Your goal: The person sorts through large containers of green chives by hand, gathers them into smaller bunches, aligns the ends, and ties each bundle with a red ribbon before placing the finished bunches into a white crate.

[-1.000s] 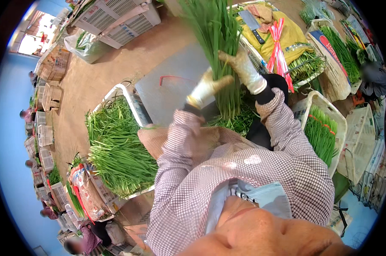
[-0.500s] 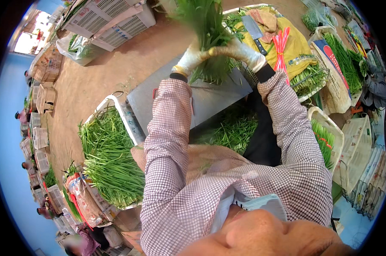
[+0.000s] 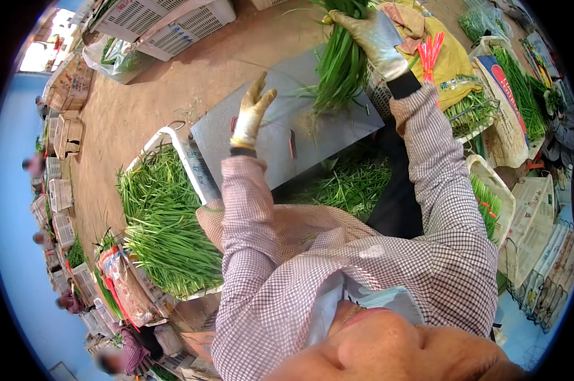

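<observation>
Fingers of the left hand [image 3: 252, 114] are spread in the air, gripping nothing, at about 11 o'clock from the picture's centre. Those of the right hand [image 3: 368, 43], at 1 o'clock, are wrapped round a bunch of long green leaves [image 3: 339, 75]. Half a second ago both gloved hands closed on that bunch together; since then the left has come off it and swung away toward 11 o'clock, while the right has kept its hold. In my judgement, the bunch's steadiness now depends on one hand alone, and the left is free to regrip, tidy or fetch.

The bunch hangs over the 1 o'clock side of the grey metal bench [image 3: 319, 138], its top running out of view. It looks deep green, narrow-bladed and limp, loosely gathered; a few blades stray toward 11 o'clock, and the lower end fans out unevenly. Whether that end touches the bench, I cannot tell. No tie shows round it.

Farther out, loose greens [image 3: 353, 187] lie below the bench near 3 o'clock. A white crate [image 3: 192, 166] heaped with leaves [image 3: 173, 241] stands toward 9 o'clock. Between 1 and 2 o'clock, red-and-white strips [image 3: 430, 54] stand out against a yellow sack [image 3: 455, 60].
</observation>
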Demonstrator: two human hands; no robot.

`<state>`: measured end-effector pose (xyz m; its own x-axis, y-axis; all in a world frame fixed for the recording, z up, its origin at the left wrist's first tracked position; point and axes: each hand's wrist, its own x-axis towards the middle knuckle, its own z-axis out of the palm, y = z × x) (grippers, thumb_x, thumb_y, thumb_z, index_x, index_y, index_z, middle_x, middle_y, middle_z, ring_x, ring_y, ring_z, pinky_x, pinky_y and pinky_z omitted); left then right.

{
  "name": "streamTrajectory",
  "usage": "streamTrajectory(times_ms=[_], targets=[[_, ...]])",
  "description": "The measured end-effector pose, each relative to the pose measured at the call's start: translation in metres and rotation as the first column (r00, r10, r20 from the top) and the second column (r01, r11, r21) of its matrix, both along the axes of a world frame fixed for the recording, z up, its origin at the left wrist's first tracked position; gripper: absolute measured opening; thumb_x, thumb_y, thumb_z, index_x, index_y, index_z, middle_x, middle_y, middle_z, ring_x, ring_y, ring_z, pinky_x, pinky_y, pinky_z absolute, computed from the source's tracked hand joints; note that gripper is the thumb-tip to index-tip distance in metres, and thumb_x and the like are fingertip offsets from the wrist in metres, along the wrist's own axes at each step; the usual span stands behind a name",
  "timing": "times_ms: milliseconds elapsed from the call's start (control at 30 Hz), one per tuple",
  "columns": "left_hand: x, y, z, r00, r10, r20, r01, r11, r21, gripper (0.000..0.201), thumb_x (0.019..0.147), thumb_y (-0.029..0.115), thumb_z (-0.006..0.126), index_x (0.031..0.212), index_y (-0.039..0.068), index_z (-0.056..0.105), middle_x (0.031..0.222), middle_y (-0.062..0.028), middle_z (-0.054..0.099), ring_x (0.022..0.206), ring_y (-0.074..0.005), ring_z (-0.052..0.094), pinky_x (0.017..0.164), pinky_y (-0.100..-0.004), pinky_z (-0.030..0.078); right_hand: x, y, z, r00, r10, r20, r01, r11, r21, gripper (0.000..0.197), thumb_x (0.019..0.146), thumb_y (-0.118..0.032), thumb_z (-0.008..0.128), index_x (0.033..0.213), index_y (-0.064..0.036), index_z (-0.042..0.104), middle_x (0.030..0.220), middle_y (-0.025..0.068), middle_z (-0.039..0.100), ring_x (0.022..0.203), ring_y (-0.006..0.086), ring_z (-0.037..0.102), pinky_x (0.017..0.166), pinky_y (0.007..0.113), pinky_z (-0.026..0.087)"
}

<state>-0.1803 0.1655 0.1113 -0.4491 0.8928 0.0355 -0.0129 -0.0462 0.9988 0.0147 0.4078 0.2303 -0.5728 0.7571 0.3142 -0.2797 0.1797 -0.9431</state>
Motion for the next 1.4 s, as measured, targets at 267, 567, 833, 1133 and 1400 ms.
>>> streamTrajectory(times_ms=[267, 567, 833, 1133, 1400], targets=[[0.033, -0.028, -0.140, 0.777, 0.494, -0.390, -0.509, 0.858, 0.072, 0.042, 0.093, 0.015, 0.072, 0.132, 0.003, 0.064, 0.137, -0.0158, 0.065, 0.130, -0.0330, 0.058, 0.113, -0.0422, 0.042, 0.006, 0.002, 0.002, 0.964, -0.256, -0.074, 0.266, 0.925, 0.271, 0.024, 0.093, -0.011, 0.077, 0.113, -0.0007, 0.069, 0.092, 0.0059, 0.074, 0.078, 0.0143, 0.067, 0.066, 0.032, 0.054], [-0.024, -0.063, -0.201, 0.512, 0.430, -0.744, -0.456, 0.870, 0.189, 0.024, 0.093, 0.014, 0.069, 0.114, 0.003, 0.072, 0.120, -0.0200, 0.070, 0.122, -0.0431, 0.061, 0.110, -0.0490, 0.046, 0.021, 0.007, -0.005, 0.945, -0.207, 0.254, 0.173, 0.973, 0.150, 0.055, 0.089, -0.049, 0.078, 0.113, 0.0005, 0.074, 0.101, 0.0113, 0.078, 0.088, 0.0202, 0.074, 0.078, 0.031, 0.057], [-0.048, -0.060, -0.170, 0.498, 0.497, -0.710, -0.589, 0.795, 0.144, 0.019, 0.091, 0.021, 0.072, 0.102, 0.006, 0.075, 0.119, -0.0127, 0.072, 0.116, -0.0363, 0.064, 0.103, -0.0467, 0.049, 0.047, -0.005, -0.033, 0.982, -0.122, 0.143, 0.104, 0.986, 0.133, 0.035, 0.092, -0.020, 0.080, 0.118, -0.0006, 0.069, 0.102, 0.0036, 0.074, 0.086, 0.0119, 0.071, 0.077, 0.027, 0.058], [0.004, 0.124, -0.174, 0.443, 0.334, -0.832, -0.555, 0.831, 0.038, 0.047, 0.095, 0.038, 0.067, 0.134, 0.011, 0.064, 0.150, -0.0211, 0.052, 0.140, -0.0439, 0.046, 0.117, -0.0571, 0.034, 0.119, -0.081, 0.016, 0.897, -0.434, 0.084, 0.437, 0.899, -0.013, 0.039, 0.086, -0.004, 0.083, 0.121, 0.0029, 0.067, 0.113, 0.0083, 0.071, 0.096, 0.0147, 0.069, 0.084, 0.028, 0.058], [0.206, 0.067, -0.177, 0.623, -0.496, -0.606, 0.548, 0.829, -0.115, 0.044, 0.100, 0.020, 0.057, 0.142, 0.008, 0.056, 0.143, -0.0158, 0.059, 0.135, -0.0306, 0.055, 0.116, -0.0498, 0.039, 0.133, -0.070, 0.045, 0.889, -0.451, 0.083, 0.445, 0.892, 0.079, 0.038, 0.099, -0.002, 0.065, 0.136, 0.0040, 0.061, 0.134, 0.0146, 0.066, 0.111, 0.0189, 0.069, 0.099, 0.031, 0.054]])
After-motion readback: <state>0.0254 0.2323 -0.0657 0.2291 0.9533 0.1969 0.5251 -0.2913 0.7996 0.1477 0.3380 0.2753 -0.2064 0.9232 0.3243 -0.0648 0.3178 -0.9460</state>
